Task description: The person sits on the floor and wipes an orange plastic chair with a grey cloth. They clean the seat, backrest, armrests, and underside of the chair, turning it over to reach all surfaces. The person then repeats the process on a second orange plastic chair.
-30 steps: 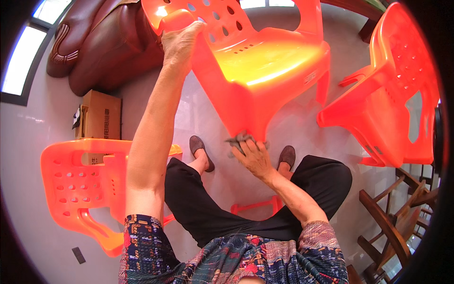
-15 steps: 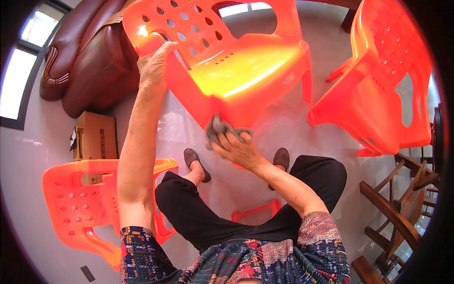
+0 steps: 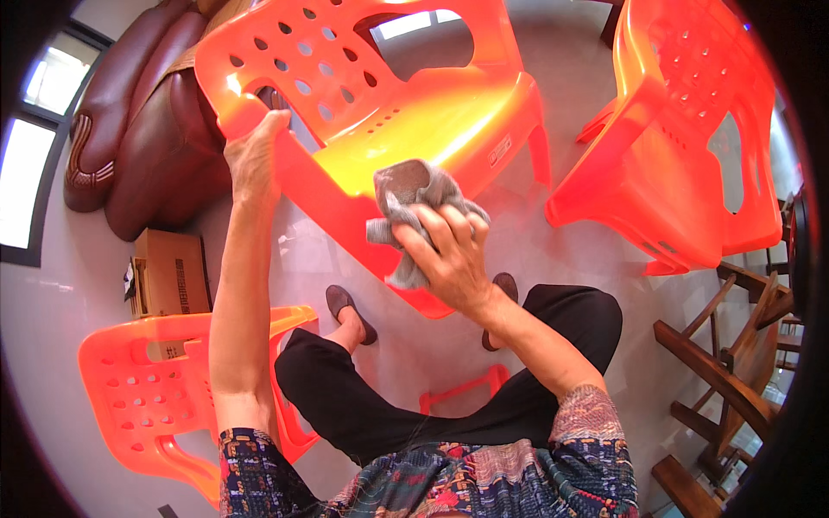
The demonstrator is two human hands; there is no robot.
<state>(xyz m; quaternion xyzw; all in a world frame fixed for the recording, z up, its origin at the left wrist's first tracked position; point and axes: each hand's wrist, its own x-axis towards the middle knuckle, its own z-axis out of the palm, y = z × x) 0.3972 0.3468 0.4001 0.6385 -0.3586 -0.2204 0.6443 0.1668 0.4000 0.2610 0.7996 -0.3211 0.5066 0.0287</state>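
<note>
An orange-red plastic armchair (image 3: 414, 129) stands tilted in front of me, with drop-shaped holes in its backrest. My left hand (image 3: 256, 160) is wrapped round the end of its left armrest, thumb on top. In my right hand (image 3: 449, 255) is a crumpled grey cloth (image 3: 423, 190), bunched under the fingers. The cloth is in front of the chair's near front leg and the seat's front corner. Whether it touches the plastic there I cannot tell.
Another orange-red chair (image 3: 665, 147) lies tipped at the right. A third chair (image 3: 147, 397) is at my left, near a cardboard box (image 3: 173, 272). A brown leather sofa (image 3: 173, 147) stands at the far left. Dark wooden furniture (image 3: 725, 380) is at the right. My feet flank the chair's near leg.
My right hand has risen slightly with the cloth, which is spread wider now. The chair and my left hand appear shifted left, and the whole view has moved a little.
</note>
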